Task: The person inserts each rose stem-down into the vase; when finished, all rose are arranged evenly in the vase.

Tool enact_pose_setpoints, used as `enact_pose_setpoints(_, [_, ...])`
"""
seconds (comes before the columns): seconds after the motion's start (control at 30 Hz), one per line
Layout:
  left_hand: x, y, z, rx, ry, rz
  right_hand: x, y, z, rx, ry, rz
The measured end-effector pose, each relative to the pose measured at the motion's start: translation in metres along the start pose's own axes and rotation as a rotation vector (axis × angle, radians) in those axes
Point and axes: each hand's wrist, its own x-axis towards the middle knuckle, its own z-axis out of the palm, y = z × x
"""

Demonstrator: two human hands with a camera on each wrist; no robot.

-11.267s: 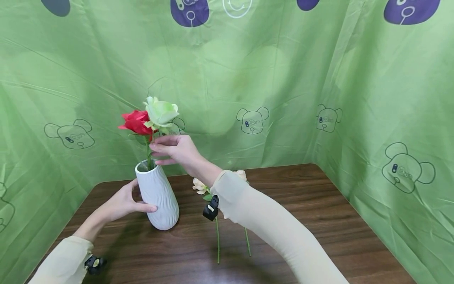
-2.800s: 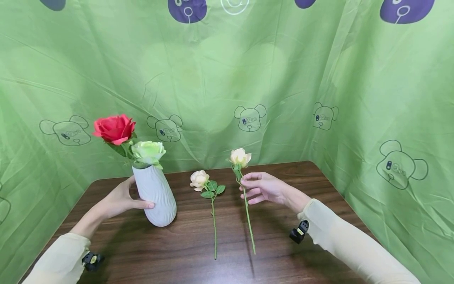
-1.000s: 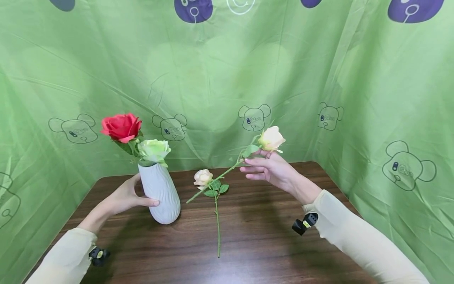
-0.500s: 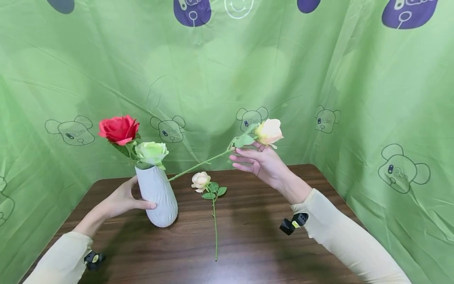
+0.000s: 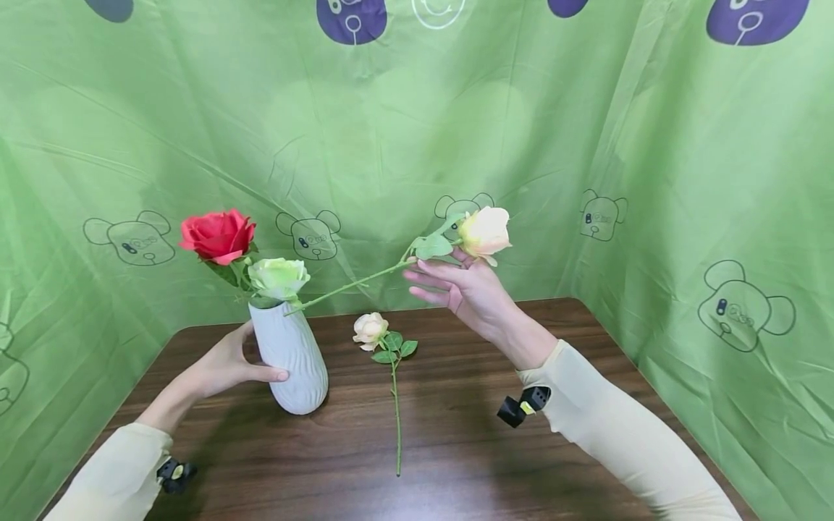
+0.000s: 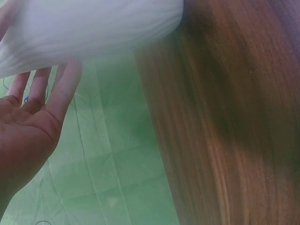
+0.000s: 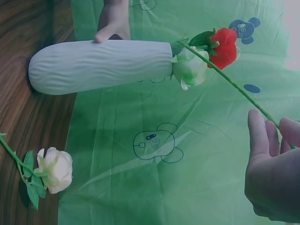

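Note:
My left hand grips the white ribbed vase, thumb across its front; the left wrist view shows the fingers against the far side of the vase. A red rose and a pale green rose stand in it. My right hand pinches a cream rose by its stem just below the leaves, bloom up to the right. Its stem slants down left, and the lower end overlaps the pale green rose close by the vase mouth.
A second cream rose lies on the wooden table right of the vase, stem toward the front. Green printed cloth hangs behind and along both sides. Each wrist wears a small black camera.
Earlier my right hand was at the pale green rose, then picked a cream rose off the table. It has tilted that rose and moved left, bringing the stem's end to the vase mouth.

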Motion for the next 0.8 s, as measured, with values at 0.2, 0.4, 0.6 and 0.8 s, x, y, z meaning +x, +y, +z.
enact_pose_setpoints(0.2, [0.0009,-0.0023,0.0007,-0.006,-0.005,-0.002,0.0027,0.003,0.0038,-0.019,-0.031,-0.022])
enact_pose_setpoints(0.4, [0.0017,-0.0029,0.0004,-0.016,-0.003,0.007,0.0051,0.005,0.0052,-0.041,-0.075,-0.057])
enact_pose_setpoints(0.6, [0.0012,-0.0008,0.0003,-0.023,-0.015,0.0,0.0062,0.0064,0.006,-0.102,-0.111,-0.075])
enact_pose_setpoints(0.8, [0.0014,0.0002,-0.0003,-0.015,-0.017,-0.005,0.0088,0.0095,0.0087,-0.114,-0.099,-0.071])
